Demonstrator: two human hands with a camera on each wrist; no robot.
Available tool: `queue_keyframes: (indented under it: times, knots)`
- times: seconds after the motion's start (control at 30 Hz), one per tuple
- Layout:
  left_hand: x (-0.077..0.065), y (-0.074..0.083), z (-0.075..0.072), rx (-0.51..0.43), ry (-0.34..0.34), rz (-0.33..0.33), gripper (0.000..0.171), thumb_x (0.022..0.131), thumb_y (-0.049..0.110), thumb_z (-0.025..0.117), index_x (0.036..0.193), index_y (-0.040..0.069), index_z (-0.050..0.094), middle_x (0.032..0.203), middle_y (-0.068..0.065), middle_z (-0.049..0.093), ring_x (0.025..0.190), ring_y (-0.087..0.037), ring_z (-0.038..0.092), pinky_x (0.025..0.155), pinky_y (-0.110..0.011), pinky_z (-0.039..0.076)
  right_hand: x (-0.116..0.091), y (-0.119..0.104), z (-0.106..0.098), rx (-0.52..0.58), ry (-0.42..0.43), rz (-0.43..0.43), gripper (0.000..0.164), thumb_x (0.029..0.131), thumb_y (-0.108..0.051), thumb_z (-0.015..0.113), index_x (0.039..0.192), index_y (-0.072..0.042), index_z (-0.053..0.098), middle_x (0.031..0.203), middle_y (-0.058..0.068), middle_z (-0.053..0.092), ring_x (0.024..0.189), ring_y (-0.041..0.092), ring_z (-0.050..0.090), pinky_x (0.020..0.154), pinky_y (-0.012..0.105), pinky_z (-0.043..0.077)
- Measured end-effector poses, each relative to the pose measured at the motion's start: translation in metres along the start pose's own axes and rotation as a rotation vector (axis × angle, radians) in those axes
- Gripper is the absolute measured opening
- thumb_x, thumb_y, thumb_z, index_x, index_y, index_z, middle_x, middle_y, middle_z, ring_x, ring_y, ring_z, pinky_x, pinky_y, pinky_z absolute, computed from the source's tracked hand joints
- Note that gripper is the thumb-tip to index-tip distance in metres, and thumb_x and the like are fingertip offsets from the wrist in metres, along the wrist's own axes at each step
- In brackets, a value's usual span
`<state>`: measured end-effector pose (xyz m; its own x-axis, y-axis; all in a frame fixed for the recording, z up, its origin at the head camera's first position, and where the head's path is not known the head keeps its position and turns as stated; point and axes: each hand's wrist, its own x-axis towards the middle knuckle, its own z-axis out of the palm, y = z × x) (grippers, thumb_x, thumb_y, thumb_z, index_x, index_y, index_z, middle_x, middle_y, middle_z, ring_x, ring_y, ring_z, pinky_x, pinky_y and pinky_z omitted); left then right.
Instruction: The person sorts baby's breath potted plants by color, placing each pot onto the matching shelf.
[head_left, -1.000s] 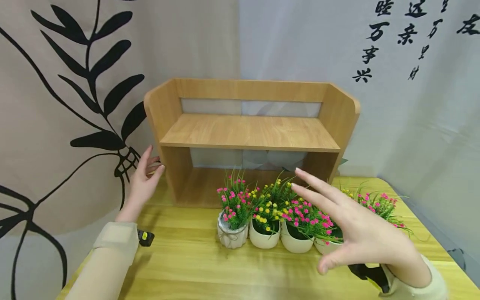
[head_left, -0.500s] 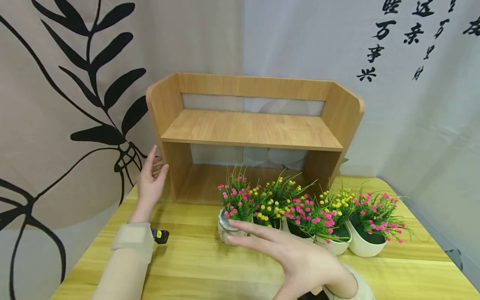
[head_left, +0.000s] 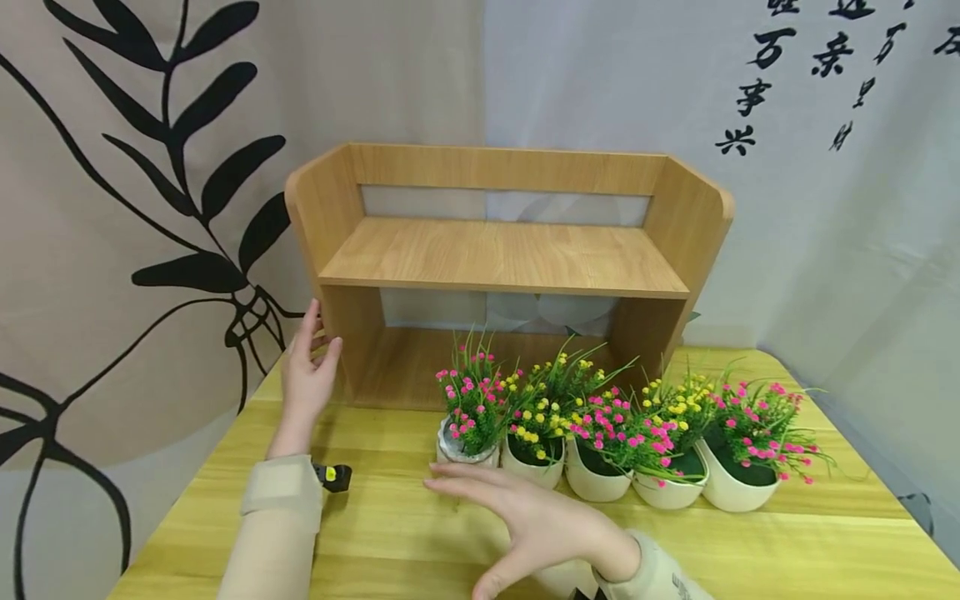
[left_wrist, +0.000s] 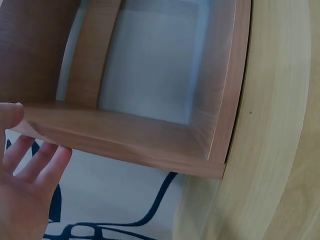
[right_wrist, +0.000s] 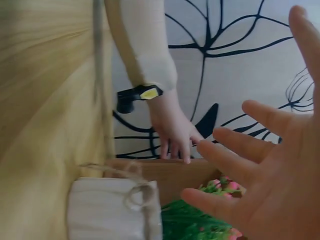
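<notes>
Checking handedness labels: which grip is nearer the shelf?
Left. The left grip is at the left side of the shelf; the right grip is apart from it, in front of the pots.

The head camera looks forward and down across the table (head_left: 390, 542), the farthest back, taking in the whole shelf (head_left: 502, 257). The left wrist camera, close and turned sideways, faces the shelf's left end. The right wrist camera, also sideways, looks past a nearby pot (right_wrist: 112, 212) toward the left hand (right_wrist: 174, 131), which all three share.

A homelike corner, by its plant-print curtain (head_left: 390, 75), wood-grain table (head_left: 390, 542), small wooden shelf (head_left: 502, 254) and potted flowers (head_left: 611, 429).
</notes>
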<state>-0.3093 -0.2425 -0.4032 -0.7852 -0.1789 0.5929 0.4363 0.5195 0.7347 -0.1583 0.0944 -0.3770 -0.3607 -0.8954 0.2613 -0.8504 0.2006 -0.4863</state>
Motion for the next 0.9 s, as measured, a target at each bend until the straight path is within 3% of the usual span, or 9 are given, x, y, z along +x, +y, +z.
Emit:
queue_keyframes:
  times: [0.2,0.43,0.77,0.9]
  knots:
    - [0.002,-0.003,-0.001,0.063,0.025,0.015,0.073,0.096,0.002,0.056,0.153,0.038,0.027,0.134,-0.019,0.050,0.107,-0.039,0.057,0.082,-0.051,0.052,-0.004,0.006,0.006,0.027,-0.033,0.088,0.101,0.072,-0.039,0.083,0.154,-0.023,0.026,0.159,-0.003,0.021,0.143,0.023,0.024,0.112,0.044,0.029]
    - [0.006,-0.003,-0.001,0.104,0.041,0.044,0.075,0.095,-0.001,0.056,0.153,0.037,0.026,0.130,-0.022,0.051,0.105,-0.042,0.059,0.080,-0.057,0.053,-0.011,0.016,0.003,0.017,0.005,0.121,0.095,0.075,-0.038,0.082,0.152,-0.014,0.032,0.154,0.003,0.034,0.139,0.022,0.032,0.112,0.042,0.032]
    - [0.002,-0.002,0.004,0.154,0.046,0.042,0.081,0.093,-0.006,0.057,0.154,0.035,0.024,0.126,-0.022,0.053,0.101,-0.041,0.060,0.075,-0.053,0.055,-0.020,0.017,-0.008,0.057,-0.097,0.408,0.089,0.085,-0.052,0.068,0.150,-0.003,0.032,0.152,0.014,0.035,0.138,0.031,0.034,0.112,0.043,0.029]
    - [0.000,-0.004,0.006,0.144,0.055,0.042,0.081,0.092,-0.007,0.057,0.154,0.034,0.025,0.124,-0.023,0.053,0.100,-0.041,0.060,0.075,-0.053,0.055,-0.021,0.018,-0.010,0.102,-0.075,0.513,0.097,0.082,-0.052,0.070,0.148,0.005,0.029,0.151,0.019,0.034,0.136,0.032,0.038,0.112,0.041,0.030]
